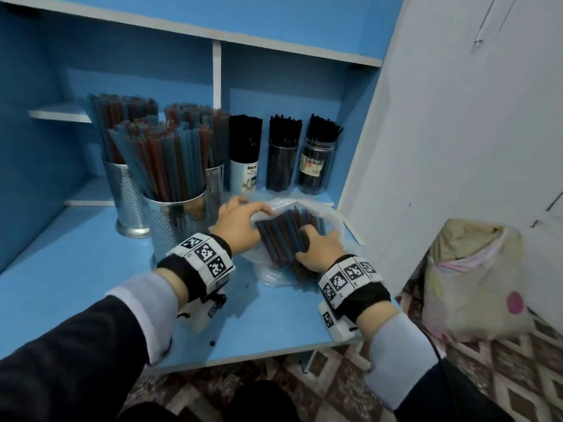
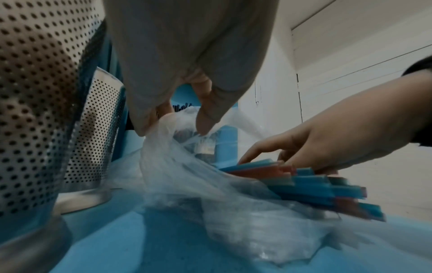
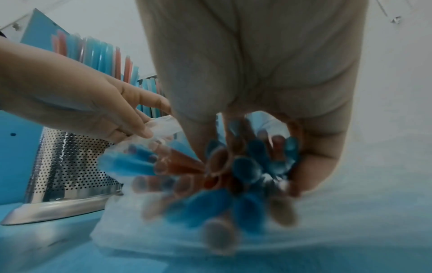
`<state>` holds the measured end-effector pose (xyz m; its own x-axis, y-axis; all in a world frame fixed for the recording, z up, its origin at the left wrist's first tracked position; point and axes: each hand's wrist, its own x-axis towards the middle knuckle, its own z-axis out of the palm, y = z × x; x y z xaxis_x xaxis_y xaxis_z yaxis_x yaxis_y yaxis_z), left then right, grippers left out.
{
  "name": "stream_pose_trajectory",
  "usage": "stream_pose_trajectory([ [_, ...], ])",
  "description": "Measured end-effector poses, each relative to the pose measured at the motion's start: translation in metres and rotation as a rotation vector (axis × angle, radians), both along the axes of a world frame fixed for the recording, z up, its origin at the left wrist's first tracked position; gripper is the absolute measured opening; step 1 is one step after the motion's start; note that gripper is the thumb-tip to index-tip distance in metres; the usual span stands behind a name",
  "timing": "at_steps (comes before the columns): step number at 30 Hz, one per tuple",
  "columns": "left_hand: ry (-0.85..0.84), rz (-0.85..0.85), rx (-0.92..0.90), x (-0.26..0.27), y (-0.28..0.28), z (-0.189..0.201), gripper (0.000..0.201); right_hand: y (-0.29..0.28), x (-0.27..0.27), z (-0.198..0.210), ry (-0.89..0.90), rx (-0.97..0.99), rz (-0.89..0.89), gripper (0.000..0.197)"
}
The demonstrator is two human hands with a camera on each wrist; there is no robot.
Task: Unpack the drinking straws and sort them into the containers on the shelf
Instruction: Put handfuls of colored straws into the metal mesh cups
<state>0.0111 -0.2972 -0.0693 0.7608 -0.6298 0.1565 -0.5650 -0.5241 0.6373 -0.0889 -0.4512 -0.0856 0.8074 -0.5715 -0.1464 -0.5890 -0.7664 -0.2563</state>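
Note:
A bundle of blue and red straws [image 1: 285,239] lies half inside a clear plastic bag [image 1: 330,216] on the blue shelf [image 1: 91,269]. My right hand [image 1: 316,248] grips the near end of the straws [image 3: 233,170] with fingers and thumb curled round them. My left hand [image 1: 240,220] pinches the bag's edge [image 2: 187,129] at the far left of the bundle. Perforated metal cups [image 1: 176,220] full of blue and red straws stand just left of my left hand.
A white tube [image 1: 243,175] and two clear jars [image 1: 281,166] of black straws stand at the back of the shelf. A white cabinet wall [image 1: 441,147] closes the right side. A fabric sack [image 1: 475,278] sits on the patterned floor at right.

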Motion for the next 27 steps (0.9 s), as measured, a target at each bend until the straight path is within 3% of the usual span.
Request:
stream_pose_trajectory([
  [3, 0.059, -0.023, -0.040, -0.001, -0.007, -0.004, 0.056, -0.003, 0.003, -0.003, -0.012, 0.061, 0.044, 0.056],
  [7, 0.055, 0.006, -0.170, -0.001, -0.009, -0.005, 0.051, -0.009, 0.005, -0.004, -0.145, 0.081, 0.099, 0.027],
  [11, 0.018, -0.005, -0.211, 0.001, -0.008, -0.004, 0.046, -0.019, 0.005, -0.004, -0.216, 0.105, 0.094, 0.018],
  [18, -0.016, 0.000, -0.201, 0.002, -0.005, -0.008, 0.043, -0.019, 0.006, -0.008, -0.164, 0.078, 0.141, 0.030],
  [27, -0.003, -0.043, -0.167, 0.002, 0.000, -0.015, 0.038, -0.026, -0.006, 0.000, -0.414, 0.260, 0.098, 0.024],
])
